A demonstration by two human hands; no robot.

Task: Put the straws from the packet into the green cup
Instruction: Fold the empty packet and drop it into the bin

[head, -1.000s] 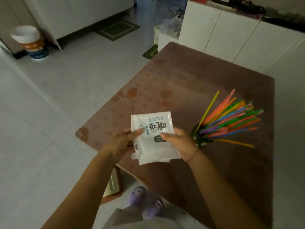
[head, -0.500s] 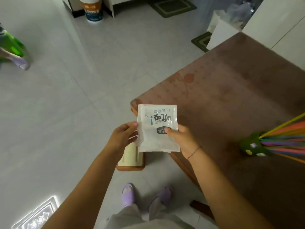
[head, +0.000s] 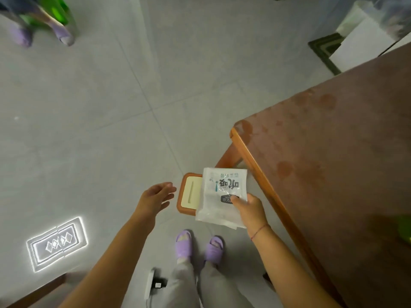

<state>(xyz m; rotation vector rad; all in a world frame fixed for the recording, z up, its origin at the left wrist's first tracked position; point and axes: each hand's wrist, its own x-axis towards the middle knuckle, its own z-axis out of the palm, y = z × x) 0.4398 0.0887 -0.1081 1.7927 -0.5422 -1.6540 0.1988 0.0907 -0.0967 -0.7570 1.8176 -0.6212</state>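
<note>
Grey tiled floor (head: 111,107) now fills view; left hand (head: 153,196) has let go, spread empty at 9 o'clock of packet (head: 222,196), which right hand (head: 249,210) alone pinches — looks emptied, straws likely done.

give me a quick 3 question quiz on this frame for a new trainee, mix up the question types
1. True or false: both hands grip the white packet.
2. Multiple choice: what lies directly beneath the packet in the picture? A) the brown table top B) a small bin with an orange rim and cream lid C) a green mat
3. Short answer: what is the left hand doing?

Key
1. False. Only the right hand holds it, thumb on the front near the dark label.
2. B. The bin stands on the floor by the table corner, partly covered by the packet.
3. It is open and empty, fingers spread, beside the bin and apart from the packet.
</note>
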